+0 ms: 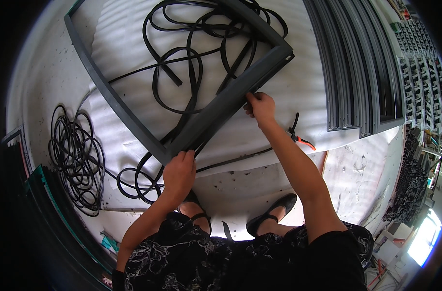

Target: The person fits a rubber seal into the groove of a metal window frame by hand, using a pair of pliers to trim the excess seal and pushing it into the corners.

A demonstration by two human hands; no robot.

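Observation:
A dark grey window-type frame lies slanted in front of me, its near corner towards my left. My left hand is closed over the frame by that near corner, fingertips on its upper face. Farther along the same side, my right hand is closed in a pinch, its thumb against the frame's near edge. A dark strip runs along that edge; whether it is between my right fingers is hidden. Black rubber strip lies in loose loops inside the frame, and more loops sit beside the near corner.
A cutting tool with red-orange handles lies to the right at the white sheet's edge. Long grey profiles are stacked at the far right. A tangled black coil lies on the left, above dark profiles.

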